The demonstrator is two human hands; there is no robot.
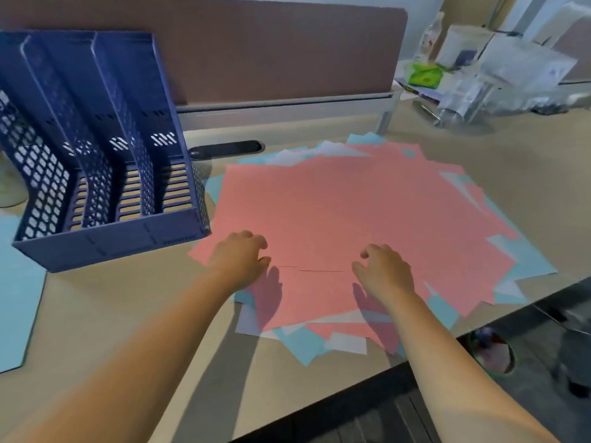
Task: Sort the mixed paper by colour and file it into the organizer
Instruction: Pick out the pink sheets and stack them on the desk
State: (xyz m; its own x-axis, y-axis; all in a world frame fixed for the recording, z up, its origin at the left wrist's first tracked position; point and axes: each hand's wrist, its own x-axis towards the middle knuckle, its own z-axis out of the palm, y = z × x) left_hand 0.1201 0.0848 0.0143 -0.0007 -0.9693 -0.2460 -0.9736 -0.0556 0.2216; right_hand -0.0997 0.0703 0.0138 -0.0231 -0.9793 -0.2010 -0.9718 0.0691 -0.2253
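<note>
My hands: left (238, 259), right (383, 270), fingers curled, over pink sheet (335, 219)
Pile (518, 260): pink, blue, white, on tabletop (128, 314)
Organizer (96, 155): left of pile

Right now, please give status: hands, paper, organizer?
Both hands, left and right, over the mixed paper pile, fingers loosely curled, gripping nothing. Pink sheet on top. Blue organizer slots hold no paper. Nothing blocking.

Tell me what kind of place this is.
Most likely an office desk: a brown fabric partition panel backs the beige laminate desktop, which has an oval cable slot, and a blue perforated plastic file organizer stands on it.
</note>
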